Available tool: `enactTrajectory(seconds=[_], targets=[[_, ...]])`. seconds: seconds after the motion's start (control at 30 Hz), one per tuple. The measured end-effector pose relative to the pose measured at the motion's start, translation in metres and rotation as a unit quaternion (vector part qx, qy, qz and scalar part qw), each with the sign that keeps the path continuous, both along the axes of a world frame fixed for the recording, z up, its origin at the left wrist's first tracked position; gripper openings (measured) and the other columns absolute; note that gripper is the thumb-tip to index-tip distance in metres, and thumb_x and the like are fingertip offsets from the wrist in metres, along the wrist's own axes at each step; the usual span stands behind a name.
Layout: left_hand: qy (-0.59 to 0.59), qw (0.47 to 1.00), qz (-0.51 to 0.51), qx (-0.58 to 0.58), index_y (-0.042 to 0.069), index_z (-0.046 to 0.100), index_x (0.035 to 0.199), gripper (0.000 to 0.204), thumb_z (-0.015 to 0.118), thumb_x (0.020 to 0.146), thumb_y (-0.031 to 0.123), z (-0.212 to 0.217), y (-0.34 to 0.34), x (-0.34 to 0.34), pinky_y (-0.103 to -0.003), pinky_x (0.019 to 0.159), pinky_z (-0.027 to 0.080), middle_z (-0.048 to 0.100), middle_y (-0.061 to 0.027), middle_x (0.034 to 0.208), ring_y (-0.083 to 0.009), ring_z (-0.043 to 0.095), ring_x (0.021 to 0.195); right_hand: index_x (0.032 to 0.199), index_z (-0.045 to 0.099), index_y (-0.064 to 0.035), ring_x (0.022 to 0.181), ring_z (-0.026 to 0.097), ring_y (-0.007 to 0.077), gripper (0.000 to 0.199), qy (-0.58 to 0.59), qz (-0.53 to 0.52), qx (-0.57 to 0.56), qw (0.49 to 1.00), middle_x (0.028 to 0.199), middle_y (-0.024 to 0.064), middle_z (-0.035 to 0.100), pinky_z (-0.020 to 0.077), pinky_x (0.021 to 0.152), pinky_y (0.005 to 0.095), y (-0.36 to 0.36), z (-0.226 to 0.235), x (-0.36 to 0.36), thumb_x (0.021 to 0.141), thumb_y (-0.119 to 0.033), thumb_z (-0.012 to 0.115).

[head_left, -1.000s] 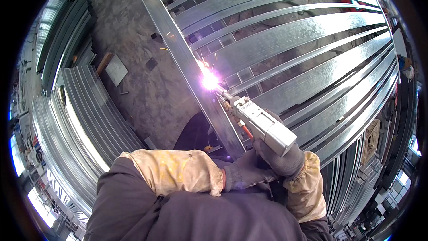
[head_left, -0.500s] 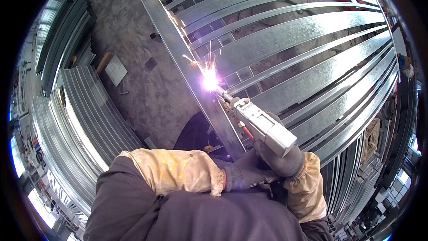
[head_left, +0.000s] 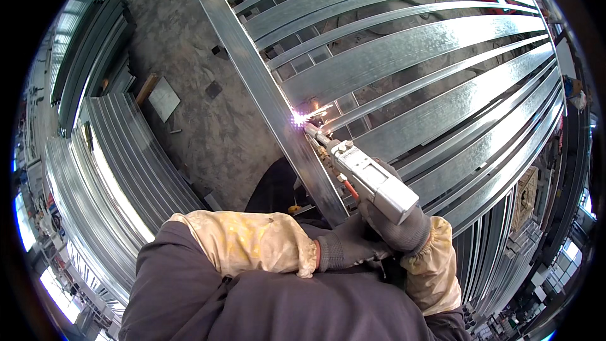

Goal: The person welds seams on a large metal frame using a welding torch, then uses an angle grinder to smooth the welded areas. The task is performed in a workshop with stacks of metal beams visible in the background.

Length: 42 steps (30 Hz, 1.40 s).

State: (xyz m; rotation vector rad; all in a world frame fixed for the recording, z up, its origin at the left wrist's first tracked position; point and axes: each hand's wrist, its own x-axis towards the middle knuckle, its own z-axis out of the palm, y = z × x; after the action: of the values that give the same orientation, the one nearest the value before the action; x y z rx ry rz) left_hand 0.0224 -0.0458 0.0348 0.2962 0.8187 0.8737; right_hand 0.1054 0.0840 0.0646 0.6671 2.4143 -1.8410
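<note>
My right hand [head_left: 401,228], in a grey knit glove, is closed around a silver hand-held welding torch [head_left: 377,184]. The nozzle points up and left to the joint where a slat [head_left: 353,69] of a shiny metal frame meets its long side rail [head_left: 265,96]. At the tip burns a small bright purple-white spot [head_left: 299,119], and short sparks fly to its right. Crossing in front of my body, my gloved left hand [head_left: 350,244] rests against the right hand below the torch. Its fingers are mostly hidden there.
Parallel metal slats fill the upper right. On the left lie stacked long metal profiles [head_left: 136,151] and darker bars [head_left: 88,57]. A square plate [head_left: 164,100] and small dark pieces lie on the dusty concrete floor [head_left: 214,132]. A wooden crate [head_left: 525,196] stands at right.
The welding glare has shrunk from a large white-purple burst to a small spot. Sparks that rose upward now streak right. The torch and both hands have hardly moved.
</note>
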Motion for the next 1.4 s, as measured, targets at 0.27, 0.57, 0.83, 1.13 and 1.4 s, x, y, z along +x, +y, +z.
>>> enactTrajectory(seconds=[0.27, 0.57, 0.83, 1.13, 1.4], targets=[[-0.011, 0.999, 0.052, -0.001, 0.002, 0.061, 0.088, 0.013, 0.071, 0.085, 0.010, 0.007, 0.000, 0.001, -0.027, 0.054, 0.044, 0.060, -0.0008, 0.071, -0.0101, 0.055, 0.062, 0.136, 0.043, 0.0057, 0.104, 0.065, 0.0283, 0.049, 0.050, 0.034, 0.114, 0.992, 0.125, 0.0190, 0.057, 0.0533, 0.086, 0.0336, 0.000, -0.005, 0.002, 0.089, -0.006, 0.055], [0.012, 0.991, 0.118, 0.062, 0.003, 0.061, 0.104, 0.024, 0.073, 0.084, 0.008, 0.002, -0.006, 0.008, -0.028, 0.059, 0.047, 0.062, -0.0021, 0.082, -0.0106, 0.058, 0.071, 0.137, 0.041, 0.0053, 0.106, 0.065, 0.0252, 0.050, 0.029, -0.002, 0.051, 0.998, 0.123, 0.0173, 0.059, 0.0534, 0.086, 0.0321, -0.003, -0.002, 0.003, 0.091, -0.008, 0.055], [0.025, 0.994, 0.081, 0.065, 0.002, 0.060, 0.105, 0.022, 0.070, 0.086, 0.006, -0.004, -0.006, 0.011, -0.028, 0.066, 0.050, 0.063, -0.0056, 0.090, -0.0105, 0.058, 0.081, 0.133, 0.049, 0.0044, 0.117, 0.058, 0.0298, 0.050, 0.023, -0.010, -0.006, 1.000, 0.130, 0.0197, 0.055, 0.0458, 0.098, 0.0353, -0.001, 0.001, 0.005, 0.084, -0.002, 0.060], [0.033, 0.984, 0.164, 0.067, 0.004, 0.059, 0.101, 0.019, 0.070, 0.086, 0.007, -0.007, -0.007, 0.019, -0.026, 0.052, 0.043, 0.058, -0.0005, 0.074, -0.0081, 0.055, 0.063, 0.132, 0.050, 0.0042, 0.120, 0.056, 0.0318, 0.047, 0.024, 0.033, 0.045, 0.998, 0.132, 0.0201, 0.054, 0.0442, 0.100, 0.0360, 0.002, 0.001, 0.001, 0.086, -0.004, 0.058], [-0.012, 0.996, 0.083, 0.019, 0.005, 0.060, 0.101, 0.018, 0.071, 0.086, 0.006, 0.002, -0.001, 0.001, -0.023, 0.049, 0.039, 0.058, 0.0014, 0.072, -0.0052, 0.051, 0.059, 0.135, 0.048, 0.0027, 0.116, 0.059, 0.0263, 0.047, 0.065, -0.032, -0.015, 0.997, 0.133, 0.0178, 0.053, 0.0489, 0.095, 0.0331, 0.000, -0.008, -0.002, 0.090, -0.007, 0.060]])
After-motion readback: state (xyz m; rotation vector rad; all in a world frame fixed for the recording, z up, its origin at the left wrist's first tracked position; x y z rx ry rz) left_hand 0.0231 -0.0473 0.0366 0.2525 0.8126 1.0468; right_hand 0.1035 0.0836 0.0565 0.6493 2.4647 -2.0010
